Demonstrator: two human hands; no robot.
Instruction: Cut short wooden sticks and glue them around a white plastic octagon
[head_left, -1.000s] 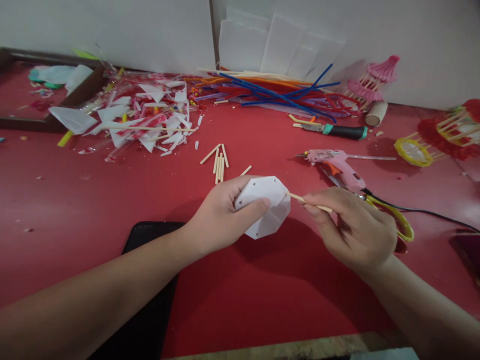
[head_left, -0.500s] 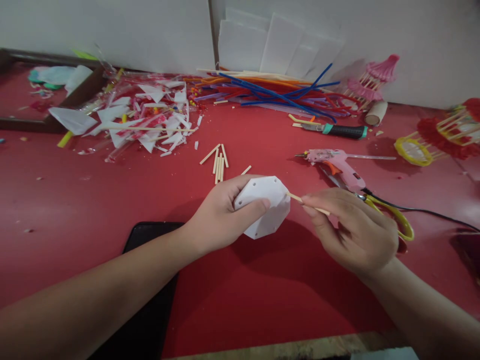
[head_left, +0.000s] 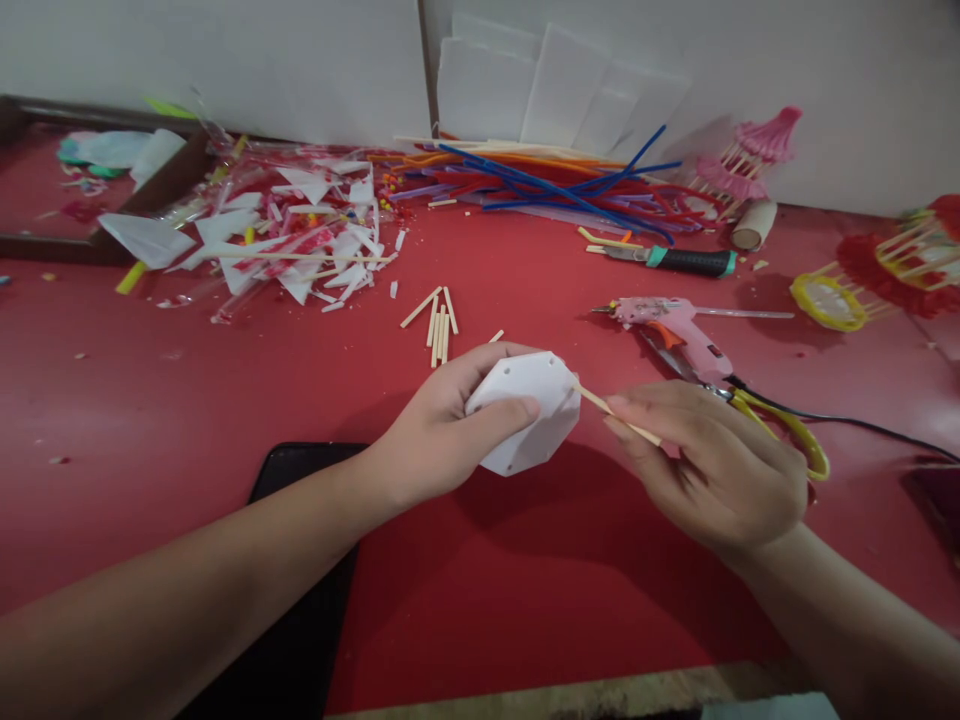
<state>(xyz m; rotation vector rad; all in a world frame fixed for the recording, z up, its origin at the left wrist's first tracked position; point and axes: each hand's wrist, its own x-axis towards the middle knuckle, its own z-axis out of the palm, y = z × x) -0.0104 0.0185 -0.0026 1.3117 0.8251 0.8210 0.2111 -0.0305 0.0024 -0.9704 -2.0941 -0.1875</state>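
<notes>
My left hand grips a white octagonal foam piece with small holes near its edge, thumb across its top. My right hand pinches a thin wooden stick whose tip touches the right edge of the white piece. Both hands hover just above the red table. Under my right hand lie yellow-handled scissors.
A pink glue gun with a black cord lies right of centre. Several short sticks lie behind my left hand. White scraps, coloured pipe cleaners, a craft knife and small lanterns crowd the back. A black phone lies under my left forearm.
My right hand has shifted slightly right and down, tilting the stick a little. The white piece has turned slightly in my left hand.
</notes>
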